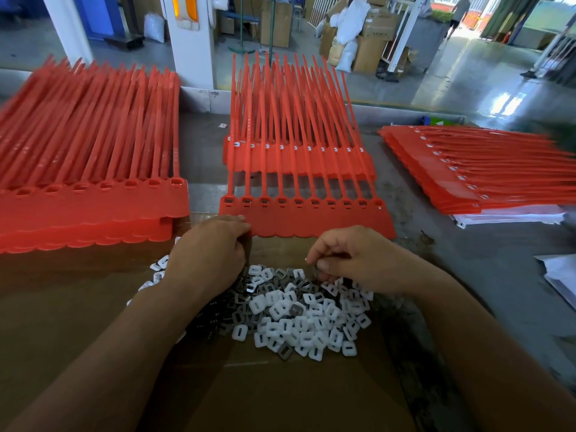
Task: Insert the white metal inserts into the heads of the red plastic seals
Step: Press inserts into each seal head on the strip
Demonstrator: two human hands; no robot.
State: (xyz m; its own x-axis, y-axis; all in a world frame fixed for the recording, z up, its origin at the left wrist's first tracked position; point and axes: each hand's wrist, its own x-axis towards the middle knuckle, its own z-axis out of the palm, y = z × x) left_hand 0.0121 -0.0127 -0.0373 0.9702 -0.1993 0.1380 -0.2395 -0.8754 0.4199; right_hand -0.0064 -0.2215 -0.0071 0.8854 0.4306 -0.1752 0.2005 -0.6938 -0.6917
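Your left hand [208,251] is curled at the near corner of the red seals [307,220]; your right hand [353,260] is curled over the pile of white inserts [300,324] on the cardboard [280,397] (I cannot tell if either holds anything).

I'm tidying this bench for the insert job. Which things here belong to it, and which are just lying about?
Job: pile of white inserts; front red seal strip; left red seal stack; right red seal stack.
Lying about: white sheets at right; cardboard boxes and white sacks behind.
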